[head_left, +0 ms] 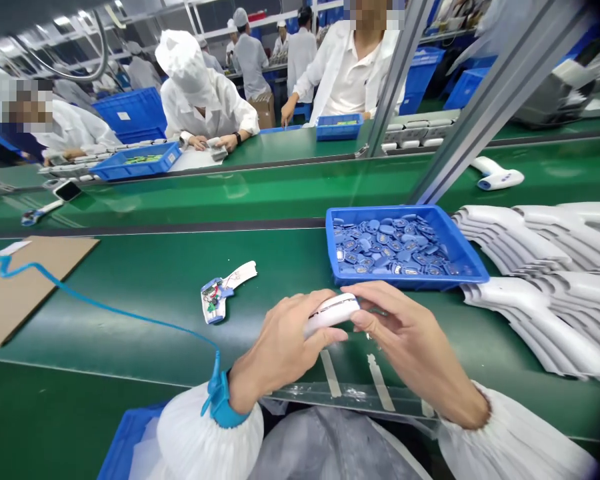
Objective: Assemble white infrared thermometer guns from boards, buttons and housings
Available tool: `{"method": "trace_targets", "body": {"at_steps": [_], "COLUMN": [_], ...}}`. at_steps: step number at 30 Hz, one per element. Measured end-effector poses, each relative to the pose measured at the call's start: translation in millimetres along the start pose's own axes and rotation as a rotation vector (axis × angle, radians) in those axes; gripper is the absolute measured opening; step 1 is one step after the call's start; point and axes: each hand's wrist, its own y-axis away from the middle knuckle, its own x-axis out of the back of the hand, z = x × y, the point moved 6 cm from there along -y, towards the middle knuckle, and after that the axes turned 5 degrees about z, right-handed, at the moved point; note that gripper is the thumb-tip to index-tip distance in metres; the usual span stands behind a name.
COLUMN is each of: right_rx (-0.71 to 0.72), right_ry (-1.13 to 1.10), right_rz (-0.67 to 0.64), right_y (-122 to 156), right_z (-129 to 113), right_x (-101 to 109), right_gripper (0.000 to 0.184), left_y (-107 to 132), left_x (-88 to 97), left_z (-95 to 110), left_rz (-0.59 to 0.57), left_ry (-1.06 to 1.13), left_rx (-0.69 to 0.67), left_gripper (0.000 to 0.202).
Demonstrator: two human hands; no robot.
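My left hand is wrapped round a white plastic housing shell, held low over the near edge of the green bench. My right hand pinches the same shell from the right with thumb and fingers closed on its end. Just beyond them stands a blue tray filled with several small blue parts. To the left on the bench lies an open half-shell with a circuit board and wires. A blue wrist strap sits on my left wrist, its coiled cord running off to the left.
Stacks of white housing shells fill the right side. A cardboard sheet lies at left. A white finished unit rests on the far belt. Workers in white coats sit across, with blue bins before them. An aluminium post slants upward.
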Motion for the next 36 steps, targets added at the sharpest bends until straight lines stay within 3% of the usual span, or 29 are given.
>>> {"method": "trace_targets", "body": {"at_steps": [4, 15, 20, 22, 24, 26, 28, 33, 36], "right_rx": [0.009, 0.035, 0.081, -0.037, -0.178, -0.321, -0.441, -0.524, -0.495], "right_ry": [0.051, 0.239, 0.474, 0.396, 0.171, -0.137, -0.390, -0.529, -0.556], "right_rz": [0.046, 0.063, 0.145, 0.116, 0.040, -0.054, -0.126, -0.035, -0.099], "right_y": [4, 16, 12, 6, 0, -4, -6, -4, 1], "right_z": [9, 10, 8, 15, 23, 29, 32, 42, 45], "right_x": [9, 20, 29, 22, 6, -14, -33, -50, -62], "right_gripper": [0.026, 0.029, 0.029, 0.033, 0.042, 0.052, 0.057, 0.048, 0.045], "left_y": [4, 11, 8, 4, 0, -3, -4, 3, 9], "left_x": [-1.5, -6.2, 11.3, 19.8, 22.5, 19.8, 14.3, -7.4, -22.8], "left_z": [-14, -14, -21, -31, -39, -42, -40, -28, -27], "left_rz": [0.048, 0.128, 0.104, 0.041, -0.088, -0.225, -0.263, 0.111, 0.225], "left_ry": [0.053, 0.014, 0.010, 0.107, 0.207, 0.250, 0.218, -0.022, -0.086], "left_rx": [0.108, 0.029, 0.112, 0.187, 0.222, 0.205, 0.133, -0.004, 0.006], "left_gripper": [0.045, 0.030, 0.026, 0.026, 0.028, 0.029, 0.026, 0.037, 0.037]}}
